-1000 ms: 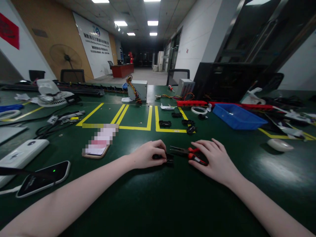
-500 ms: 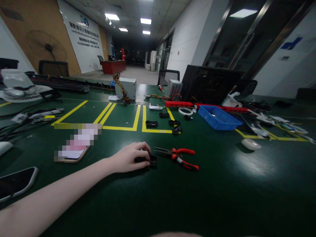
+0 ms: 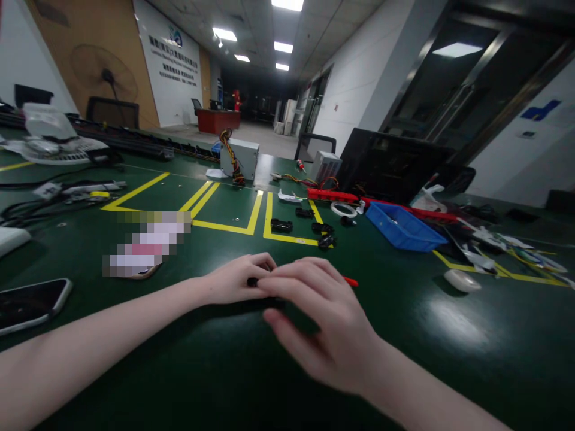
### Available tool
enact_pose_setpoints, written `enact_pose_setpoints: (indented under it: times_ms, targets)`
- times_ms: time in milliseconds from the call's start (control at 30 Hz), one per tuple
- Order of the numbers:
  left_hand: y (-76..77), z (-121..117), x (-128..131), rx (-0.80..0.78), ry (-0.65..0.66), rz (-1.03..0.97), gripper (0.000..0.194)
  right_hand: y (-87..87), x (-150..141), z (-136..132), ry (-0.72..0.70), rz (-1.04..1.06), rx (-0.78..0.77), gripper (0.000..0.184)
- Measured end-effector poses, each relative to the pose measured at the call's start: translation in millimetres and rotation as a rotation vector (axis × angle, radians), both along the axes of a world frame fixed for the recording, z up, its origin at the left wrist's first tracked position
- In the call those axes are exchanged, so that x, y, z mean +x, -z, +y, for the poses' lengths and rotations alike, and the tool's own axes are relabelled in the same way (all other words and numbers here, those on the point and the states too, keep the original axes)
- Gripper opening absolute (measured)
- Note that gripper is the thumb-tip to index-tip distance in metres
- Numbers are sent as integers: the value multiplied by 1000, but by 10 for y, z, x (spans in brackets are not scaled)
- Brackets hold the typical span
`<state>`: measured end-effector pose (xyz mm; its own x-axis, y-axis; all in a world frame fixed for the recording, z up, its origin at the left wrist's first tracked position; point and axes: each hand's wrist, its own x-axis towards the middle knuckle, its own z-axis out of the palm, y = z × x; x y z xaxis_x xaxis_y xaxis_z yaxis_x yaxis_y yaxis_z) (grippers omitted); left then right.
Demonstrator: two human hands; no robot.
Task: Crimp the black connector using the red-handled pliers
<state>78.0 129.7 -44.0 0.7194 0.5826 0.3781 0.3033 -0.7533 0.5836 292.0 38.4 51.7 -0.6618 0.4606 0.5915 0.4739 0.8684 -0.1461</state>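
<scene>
My left hand (image 3: 236, 278) has its fingers curled round a small black part (image 3: 252, 281) on the green table, mostly hidden by both hands. Just to its right, my right hand (image 3: 330, 323) reaches over that part. Its thumb is apart from the bent fingers, and I see nothing held between them. Behind the right hand, only a red handle (image 3: 351, 281) of the long-nose pliers shows. Several similar small black parts, among them one black part (image 3: 281, 225), lie beyond the hands around a yellow-taped box.
A blue tray (image 3: 404, 227) stands at the right, with a pale mouse-shaped object (image 3: 462, 281) nearer. At the left lie a partly blurred-out phone (image 3: 153, 245) and a dark-screened phone (image 3: 33, 305). A power supply (image 3: 240, 160) and a red strip (image 3: 332, 196) sit farther back.
My right hand has come in from the bottom edge to beside my left hand, covering most of the pliers. The left hand stays on the black part. The whole view has shifted slightly.
</scene>
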Motion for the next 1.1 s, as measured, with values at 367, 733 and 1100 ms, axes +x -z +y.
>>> enact_pose_setpoints:
  times_ms: [367, 733, 1100]
  targets:
    - [-56, 61, -4, -174, 124, -69, 6, 916, 953, 633, 612, -315, -171, 47]
    - [-62, 50, -3, -86, 89, 28, 10, 760, 891, 568, 404, -174, 233, 37]
    - [-62, 69, -12, -35, 139, 37, 20, 688, 860, 452, 260, -211, 368, 35]
